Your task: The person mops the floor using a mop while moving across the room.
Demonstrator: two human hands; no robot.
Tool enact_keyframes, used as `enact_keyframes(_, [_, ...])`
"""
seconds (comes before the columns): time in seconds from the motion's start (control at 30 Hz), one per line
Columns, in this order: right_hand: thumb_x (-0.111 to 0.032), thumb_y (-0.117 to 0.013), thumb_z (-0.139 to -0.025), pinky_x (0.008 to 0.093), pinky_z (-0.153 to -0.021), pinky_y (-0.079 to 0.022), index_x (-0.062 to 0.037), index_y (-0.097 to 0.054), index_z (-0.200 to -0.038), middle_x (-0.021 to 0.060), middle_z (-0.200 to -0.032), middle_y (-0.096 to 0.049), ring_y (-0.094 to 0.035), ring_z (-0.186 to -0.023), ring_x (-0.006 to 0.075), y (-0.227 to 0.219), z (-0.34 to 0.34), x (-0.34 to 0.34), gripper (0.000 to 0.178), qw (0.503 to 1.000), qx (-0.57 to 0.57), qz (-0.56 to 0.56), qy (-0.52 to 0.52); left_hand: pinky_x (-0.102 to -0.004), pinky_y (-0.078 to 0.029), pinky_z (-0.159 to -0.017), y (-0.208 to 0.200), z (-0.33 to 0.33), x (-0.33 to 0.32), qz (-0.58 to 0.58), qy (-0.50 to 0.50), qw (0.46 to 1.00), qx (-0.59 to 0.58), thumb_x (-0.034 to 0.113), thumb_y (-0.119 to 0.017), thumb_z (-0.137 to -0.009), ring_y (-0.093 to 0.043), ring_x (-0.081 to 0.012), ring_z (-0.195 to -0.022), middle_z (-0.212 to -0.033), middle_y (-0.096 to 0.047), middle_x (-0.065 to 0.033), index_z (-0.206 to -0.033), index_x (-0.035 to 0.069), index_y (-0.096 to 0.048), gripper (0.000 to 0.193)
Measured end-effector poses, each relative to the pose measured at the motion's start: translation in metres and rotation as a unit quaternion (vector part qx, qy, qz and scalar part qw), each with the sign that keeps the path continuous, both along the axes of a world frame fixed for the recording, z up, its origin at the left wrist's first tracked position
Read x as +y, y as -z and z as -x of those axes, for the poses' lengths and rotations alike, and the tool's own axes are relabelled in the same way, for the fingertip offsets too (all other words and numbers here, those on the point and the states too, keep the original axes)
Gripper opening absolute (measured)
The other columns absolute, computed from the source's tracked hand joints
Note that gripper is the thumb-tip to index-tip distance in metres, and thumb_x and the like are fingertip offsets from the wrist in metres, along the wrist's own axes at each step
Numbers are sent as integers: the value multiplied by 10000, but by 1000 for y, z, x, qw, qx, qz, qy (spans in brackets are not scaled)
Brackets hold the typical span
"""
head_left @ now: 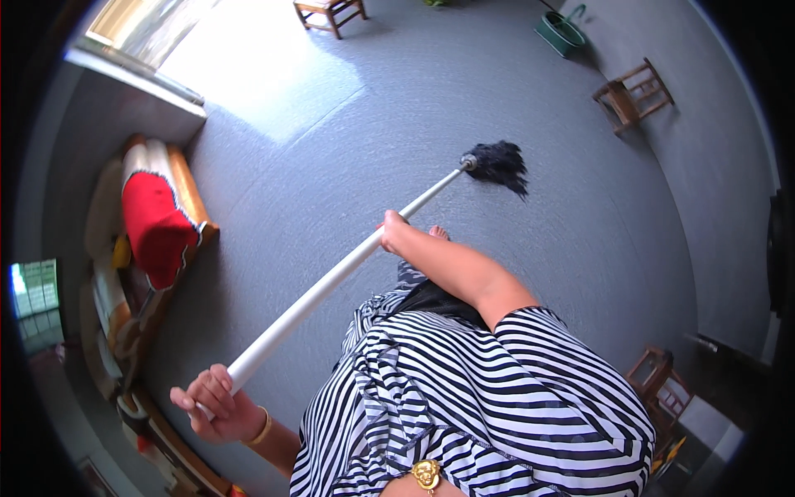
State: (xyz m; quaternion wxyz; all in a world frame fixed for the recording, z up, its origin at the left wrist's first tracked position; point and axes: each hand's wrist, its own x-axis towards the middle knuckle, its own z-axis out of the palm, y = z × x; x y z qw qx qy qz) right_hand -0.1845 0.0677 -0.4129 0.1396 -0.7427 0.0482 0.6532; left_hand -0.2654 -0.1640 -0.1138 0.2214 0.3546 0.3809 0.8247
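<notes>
A mop slants across the view, its white handle (310, 302) running from lower left up to a dark, shaggy mop head (501, 166) on the grey floor. Near the handle's top end, my left hand (217, 404) has its fingers curled around it; a gold bracelet circles that wrist. Farther down the pole, my right hand (392, 231) is closed on the handle, the arm stretched across my front. Part of my bare foot (439, 233) shows just beyond the right forearm.
A wooden sofa with a red cover (157, 224) stands along the left. At the far right are a green bucket (561, 33) and a small wooden chair (633, 95) by the wall. A wooden stool (330, 10) stands at the far end. Another wooden chair (658, 385) is at lower right.
</notes>
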Motion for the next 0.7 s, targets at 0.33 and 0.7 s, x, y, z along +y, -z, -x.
enact_keyframes(0.33, [-198, -422, -692, 309, -439, -398, -32, -430, -741, 97, -575, -479, -457, -473, 180, -8, 116, -125, 173, 980, 140, -24, -143, -234, -295, -551, -19, -41, -135, 39, -186, 977, 93, 135, -423, -693, -300, -70, -430, -417, -313, 10, -688, 97, -347, 85])
enact_keyframes(0.7, [-50, -410, -673, 287, -416, -451, -7, -393, -780, 64, -562, -436, -481, -448, 164, -51, 122, -278, 117, 917, 275, 53, -284, -232, -291, -383, -63, -66, -210, 6, -507, 766, 394, 117, -378, -681, -321, -120, -379, -453, -335, -18, -1051, 25, -308, 387])
